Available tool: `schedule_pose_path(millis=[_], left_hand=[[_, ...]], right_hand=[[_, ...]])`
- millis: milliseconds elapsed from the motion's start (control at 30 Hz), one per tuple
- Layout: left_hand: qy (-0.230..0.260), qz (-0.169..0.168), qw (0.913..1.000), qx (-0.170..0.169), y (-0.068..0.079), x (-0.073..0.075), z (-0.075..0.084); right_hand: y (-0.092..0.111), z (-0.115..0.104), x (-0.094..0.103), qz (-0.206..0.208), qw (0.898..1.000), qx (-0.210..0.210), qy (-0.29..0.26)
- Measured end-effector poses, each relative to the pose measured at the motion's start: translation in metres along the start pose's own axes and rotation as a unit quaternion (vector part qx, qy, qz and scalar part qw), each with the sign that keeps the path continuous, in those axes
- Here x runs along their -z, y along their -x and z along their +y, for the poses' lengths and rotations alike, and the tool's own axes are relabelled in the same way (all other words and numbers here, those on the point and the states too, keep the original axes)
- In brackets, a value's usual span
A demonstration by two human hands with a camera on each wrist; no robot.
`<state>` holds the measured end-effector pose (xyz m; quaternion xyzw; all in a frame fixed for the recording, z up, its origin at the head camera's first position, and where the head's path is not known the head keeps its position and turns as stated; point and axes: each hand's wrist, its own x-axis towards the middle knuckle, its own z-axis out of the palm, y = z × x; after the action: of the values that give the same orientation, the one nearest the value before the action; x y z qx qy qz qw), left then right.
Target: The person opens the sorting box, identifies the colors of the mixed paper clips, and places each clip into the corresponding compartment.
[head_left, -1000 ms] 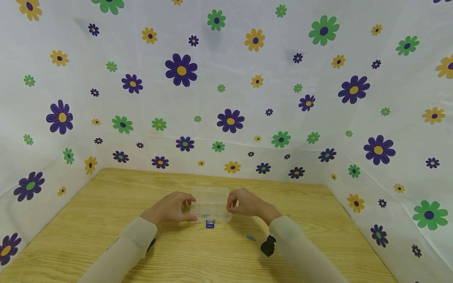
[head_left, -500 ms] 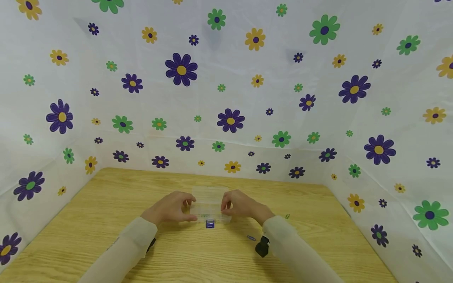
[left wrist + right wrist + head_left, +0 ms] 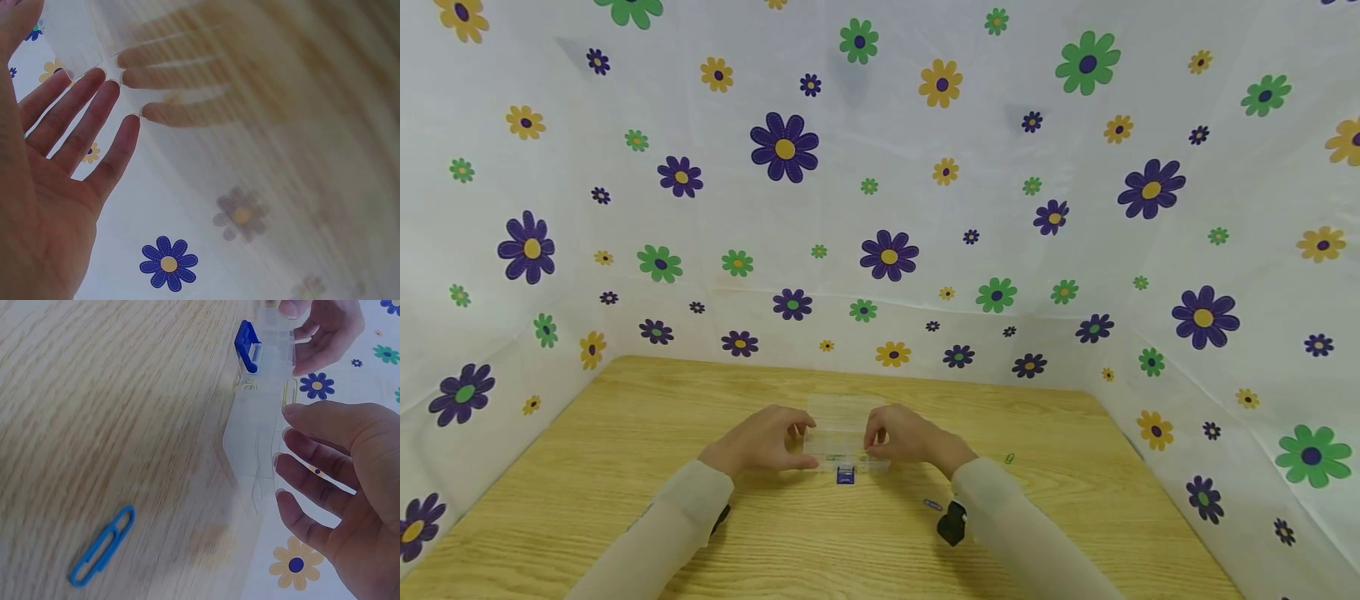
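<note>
A clear plastic compartment box with a blue latch lies on the table with its lid laid back. My left hand touches its left end; in the left wrist view the fingers are nearly straight, tips against the clear plastic. My right hand is over the right part of the box. In the right wrist view it pinches a yellow paperclip between thumb and fingertip. Something small and green shows in a front compartment.
A blue paperclip lies on the wooden table near the right wrist. Further right is a green paperclip. A white flower-printed sheet stands around the back and sides.
My right hand has moved a little left over the box, bringing the green paperclip on the table into full view. The left hand and the box have stayed in place.
</note>
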<state>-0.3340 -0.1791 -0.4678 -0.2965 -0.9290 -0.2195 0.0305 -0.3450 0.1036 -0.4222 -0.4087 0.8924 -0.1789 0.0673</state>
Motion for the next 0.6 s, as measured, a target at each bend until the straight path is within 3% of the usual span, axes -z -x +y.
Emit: schedule_pose_path(millis=[600], left_hand=[[0.002, 0.003, 1.0000, -0.001, 0.0007, 0.0016, 0.0014]], right_hand=[[0.0082, 0.0018, 0.0067, 0.004, 1.000, 0.017, -0.004]])
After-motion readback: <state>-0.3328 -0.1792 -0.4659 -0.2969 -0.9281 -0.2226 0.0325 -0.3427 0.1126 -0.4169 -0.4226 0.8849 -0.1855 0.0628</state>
